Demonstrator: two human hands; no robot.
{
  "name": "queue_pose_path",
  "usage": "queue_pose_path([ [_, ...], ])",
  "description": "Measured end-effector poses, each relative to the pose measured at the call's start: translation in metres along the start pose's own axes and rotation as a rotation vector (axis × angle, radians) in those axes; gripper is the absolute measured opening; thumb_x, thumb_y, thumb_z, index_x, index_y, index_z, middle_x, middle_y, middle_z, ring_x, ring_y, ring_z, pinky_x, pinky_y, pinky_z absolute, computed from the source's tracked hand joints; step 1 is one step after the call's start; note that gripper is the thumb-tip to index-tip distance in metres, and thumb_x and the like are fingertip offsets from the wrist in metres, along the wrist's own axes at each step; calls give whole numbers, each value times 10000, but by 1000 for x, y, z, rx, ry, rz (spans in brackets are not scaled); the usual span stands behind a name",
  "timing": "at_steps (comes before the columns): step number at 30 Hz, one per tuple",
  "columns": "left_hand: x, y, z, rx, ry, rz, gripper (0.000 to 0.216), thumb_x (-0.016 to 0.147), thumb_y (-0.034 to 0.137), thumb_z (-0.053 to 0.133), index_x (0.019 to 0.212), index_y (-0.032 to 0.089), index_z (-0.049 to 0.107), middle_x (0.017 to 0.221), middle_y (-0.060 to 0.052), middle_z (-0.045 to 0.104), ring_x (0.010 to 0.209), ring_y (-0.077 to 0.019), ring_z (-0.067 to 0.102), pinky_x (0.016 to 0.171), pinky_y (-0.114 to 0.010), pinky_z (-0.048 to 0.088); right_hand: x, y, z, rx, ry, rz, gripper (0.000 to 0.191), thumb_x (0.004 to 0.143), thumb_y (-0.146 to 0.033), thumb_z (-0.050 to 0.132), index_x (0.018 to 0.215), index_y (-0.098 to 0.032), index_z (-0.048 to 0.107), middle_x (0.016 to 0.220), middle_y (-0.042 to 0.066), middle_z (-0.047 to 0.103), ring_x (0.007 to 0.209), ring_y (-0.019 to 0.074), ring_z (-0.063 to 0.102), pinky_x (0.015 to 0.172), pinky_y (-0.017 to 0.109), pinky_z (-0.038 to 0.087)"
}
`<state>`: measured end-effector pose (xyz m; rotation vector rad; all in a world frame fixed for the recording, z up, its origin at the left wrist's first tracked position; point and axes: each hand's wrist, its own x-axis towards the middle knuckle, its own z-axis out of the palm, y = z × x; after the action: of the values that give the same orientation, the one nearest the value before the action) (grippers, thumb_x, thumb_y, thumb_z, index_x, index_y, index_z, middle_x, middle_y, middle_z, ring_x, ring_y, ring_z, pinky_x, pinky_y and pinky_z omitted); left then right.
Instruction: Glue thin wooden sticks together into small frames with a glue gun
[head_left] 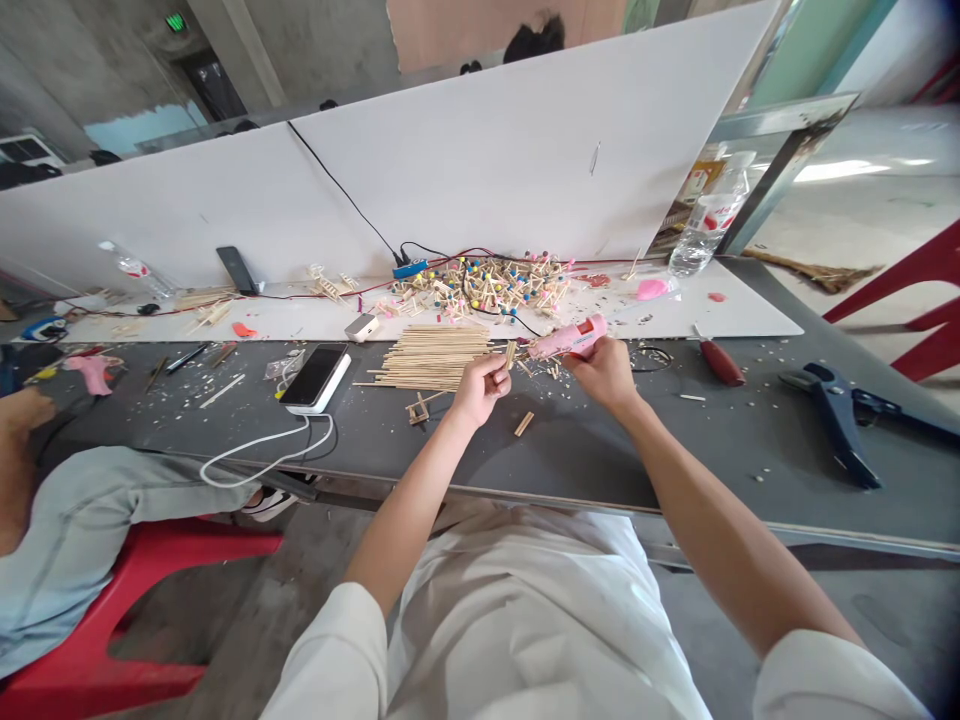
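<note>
In my right hand [609, 375] is a pink hot glue gun [568, 338], its nozzle aimed left. My left hand [482, 388] pinches a small piece of short wooden sticks [511, 354] close to that nozzle; whether they touch I cannot tell. Behind my left hand lies a row of long thin wooden sticks [435, 355]. A small square stick frame [418, 410] rests left of my left wrist. Between my forearms sits a short joined stick piece [524, 424] on the dark table.
At the back is a heap of sticks with coloured balls [487, 285]. A phone [315, 376] on a white block lies left. To the right are a red-handled screwdriver [721, 362], dark blue cutters [832, 420] and a bottle [712, 215]. Another person's hand [26, 412] is at far left.
</note>
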<state>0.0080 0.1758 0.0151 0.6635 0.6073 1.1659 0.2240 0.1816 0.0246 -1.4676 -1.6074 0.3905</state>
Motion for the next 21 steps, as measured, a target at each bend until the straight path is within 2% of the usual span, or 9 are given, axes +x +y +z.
queue_pose_path([
  [21, -2, 1, 2, 23, 4, -21, 380, 784, 186, 755, 661, 179, 395, 561, 61, 390, 450, -48, 385, 455, -188, 247, 3, 2, -1, -11, 22, 42, 320, 611, -288, 570, 453, -233, 297, 443, -32, 294, 482, 88, 278, 485, 271, 214],
])
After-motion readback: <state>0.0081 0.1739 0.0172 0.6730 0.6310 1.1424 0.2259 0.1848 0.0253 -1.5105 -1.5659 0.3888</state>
